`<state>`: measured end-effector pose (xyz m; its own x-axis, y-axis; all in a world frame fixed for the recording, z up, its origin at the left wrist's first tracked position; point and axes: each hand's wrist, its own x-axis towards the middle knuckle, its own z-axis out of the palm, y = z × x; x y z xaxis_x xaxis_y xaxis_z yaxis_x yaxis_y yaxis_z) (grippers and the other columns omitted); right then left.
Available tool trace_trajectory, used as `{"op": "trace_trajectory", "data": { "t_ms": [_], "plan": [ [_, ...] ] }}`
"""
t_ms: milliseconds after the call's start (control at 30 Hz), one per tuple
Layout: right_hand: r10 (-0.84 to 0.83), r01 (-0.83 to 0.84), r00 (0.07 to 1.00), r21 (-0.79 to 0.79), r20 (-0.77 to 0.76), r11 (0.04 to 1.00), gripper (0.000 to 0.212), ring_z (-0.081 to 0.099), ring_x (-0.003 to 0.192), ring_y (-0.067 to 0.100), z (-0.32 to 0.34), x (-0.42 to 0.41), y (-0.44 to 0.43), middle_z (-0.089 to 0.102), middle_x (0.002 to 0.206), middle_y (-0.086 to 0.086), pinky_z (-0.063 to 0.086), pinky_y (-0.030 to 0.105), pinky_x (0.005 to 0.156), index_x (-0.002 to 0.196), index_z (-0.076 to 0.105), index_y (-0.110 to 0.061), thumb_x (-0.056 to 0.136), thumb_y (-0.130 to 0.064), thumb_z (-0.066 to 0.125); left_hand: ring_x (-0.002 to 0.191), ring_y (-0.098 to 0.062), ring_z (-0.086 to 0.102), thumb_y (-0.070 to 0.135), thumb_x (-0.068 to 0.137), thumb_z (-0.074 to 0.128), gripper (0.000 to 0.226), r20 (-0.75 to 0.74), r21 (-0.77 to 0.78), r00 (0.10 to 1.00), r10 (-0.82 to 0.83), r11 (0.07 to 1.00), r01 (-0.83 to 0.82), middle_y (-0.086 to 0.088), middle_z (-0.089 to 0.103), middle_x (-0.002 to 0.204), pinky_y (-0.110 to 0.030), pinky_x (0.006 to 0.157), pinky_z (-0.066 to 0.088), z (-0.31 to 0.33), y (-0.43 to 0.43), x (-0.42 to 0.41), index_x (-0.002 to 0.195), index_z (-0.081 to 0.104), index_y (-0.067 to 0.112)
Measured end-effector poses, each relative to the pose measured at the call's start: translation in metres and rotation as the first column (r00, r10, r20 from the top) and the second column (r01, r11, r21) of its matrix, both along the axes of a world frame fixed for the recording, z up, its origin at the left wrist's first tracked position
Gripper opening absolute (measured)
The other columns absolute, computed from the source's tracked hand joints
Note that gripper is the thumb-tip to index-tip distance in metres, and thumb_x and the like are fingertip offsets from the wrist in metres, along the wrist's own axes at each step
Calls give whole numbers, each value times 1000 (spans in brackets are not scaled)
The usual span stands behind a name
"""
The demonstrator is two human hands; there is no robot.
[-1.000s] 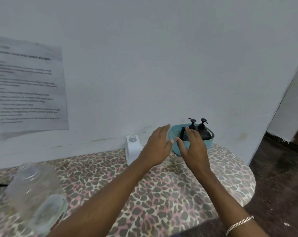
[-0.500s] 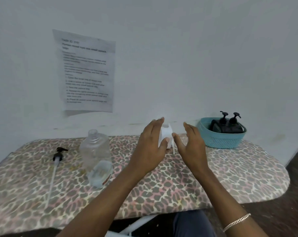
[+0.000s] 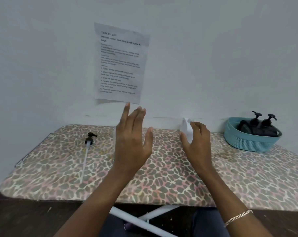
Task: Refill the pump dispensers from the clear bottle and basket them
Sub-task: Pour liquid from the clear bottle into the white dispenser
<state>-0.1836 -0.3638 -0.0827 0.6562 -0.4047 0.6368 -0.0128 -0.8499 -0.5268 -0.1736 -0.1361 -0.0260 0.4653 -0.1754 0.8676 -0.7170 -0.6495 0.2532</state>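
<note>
At the tabletop's (image 3: 179,177) back edge, the upright white plastic bottle (image 3: 185,129) is half-encircled by the right hand (image 3: 197,144), contact unclear; the left hand (image 3: 131,142) is spread, empty.

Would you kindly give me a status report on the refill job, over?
Left hand open, right hand open, both empty. Two black pump dispensers in teal basket. Loose pump head on table; clear bottle not visible.

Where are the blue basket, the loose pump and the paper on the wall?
Basket (image 3: 250,142): head view, on its ribbed front wall.
Pump (image 3: 85,158): head view, on its white tube.
Paper (image 3: 120,64): head view, mid-sheet, on the printed text.
</note>
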Motion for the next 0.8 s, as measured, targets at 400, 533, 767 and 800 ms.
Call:
{"op": "trace_trajectory", "data": {
  "t_ms": [400,533,767,800],
  "plan": [
    [-136,155,980,129,-143,979,83,42,136,37,-27,30,-9,37,154,18,48,55,108,159,23,-11,97,-41,70,150,-24,30,50,89,77,89,-330,-274,941,-71,961,-24,-1,35,157,-57,116,38,-34,37,15,157,28,22],
    [-136,167,976,190,-169,967,86,44,136,38,-30,36,-10,39,154,21,46,52,108,162,19,-9,98,-39,69,140,-14,42,57,83,78,99,-409,-337,901,-143,942,-4,-2,40,154,-34,109,42,-43,42,16,159,23,25],
    [-123,185,970,315,-209,931,89,46,139,38,-31,47,-14,38,159,18,44,50,110,164,16,-8,99,-40,68,123,-10,56,57,81,80,93,-471,-352,856,-211,935,37,2,53,144,-5,88,46,-60,44,15,153,28,30],
    [-117,187,970,338,-215,922,89,46,139,38,-31,49,-16,39,159,18,44,50,110,164,17,-8,99,-40,68,121,-9,56,56,81,80,90,-468,-351,857,-217,935,45,3,55,141,1,81,44,-62,43,15,151,30,30]
  ]
}}
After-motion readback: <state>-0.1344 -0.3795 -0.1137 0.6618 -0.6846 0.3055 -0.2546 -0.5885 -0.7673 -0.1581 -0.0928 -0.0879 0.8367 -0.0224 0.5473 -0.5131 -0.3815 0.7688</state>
